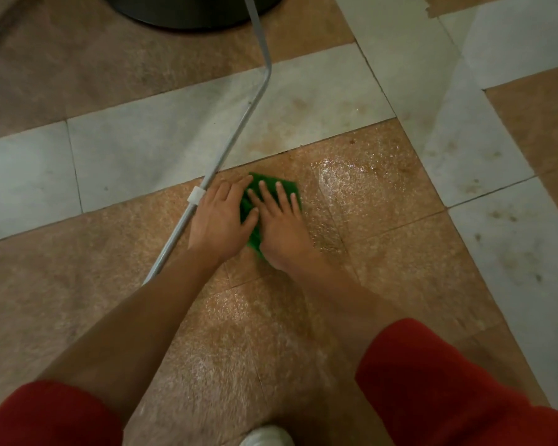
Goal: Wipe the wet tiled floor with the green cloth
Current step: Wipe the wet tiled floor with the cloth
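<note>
I press the cloth (289, 185) flat on the wet floor (351, 188), just right of the pole (239, 123). My left hand (221, 217) and right hand (281, 226) are both spread, palms down. The cloth looks soft, limp and probably soaked, so I'd push from above, not pinch.

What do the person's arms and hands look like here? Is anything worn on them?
The left hand and the right hand wear no gloves, and I see no ring, watch or bracelet. No sleeve shows above either wrist. Lower down, red shorts and a white shoe show.
</note>
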